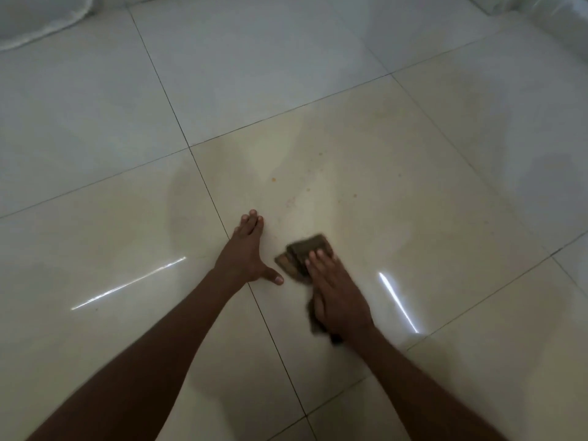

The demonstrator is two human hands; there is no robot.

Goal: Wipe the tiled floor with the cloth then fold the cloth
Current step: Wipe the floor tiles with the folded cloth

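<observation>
A dark brown cloth lies bunched on the glossy cream tiled floor. My right hand presses flat on top of it, fingers pointing away, and the cloth sticks out beyond the fingertips and under the wrist. My left hand rests flat on the floor just left of the cloth, fingers together and thumb spread toward it, holding nothing. Small orange specks dot the tile beyond both hands.
Dark grout lines cross the floor in a grid. A white fabric bundle sits at the top left corner and a pale wrapped object at the top right. Bright light streaks reflect on the tiles beside both arms.
</observation>
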